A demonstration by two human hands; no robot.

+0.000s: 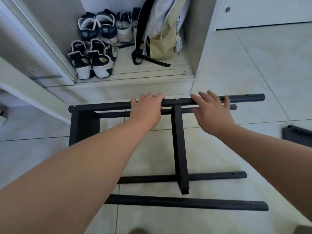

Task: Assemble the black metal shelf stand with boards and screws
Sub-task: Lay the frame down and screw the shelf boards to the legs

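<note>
The black metal shelf frame (179, 141) lies partly built on the tiled floor. Its far top tube (243, 97) runs left to right, with a silver screw head (176, 98) above the middle crossbar. My left hand (146, 108) grips this tube, its fingers curled over it. My right hand (213, 110) rests on the same tube to the right of the crossbar, fingers spread and nearly straight. A black board (82, 125) stands at the frame's left end. Two lower tubes (211, 176) lie nearer me.
Another black part (297, 135) lies at the right edge. Beyond the frame an open closet holds several shoes (94, 59) and a yellow backpack (162, 36). A white sliding door (33, 53) stands at the left. Pale floor tiles (253, 65) spread to the right.
</note>
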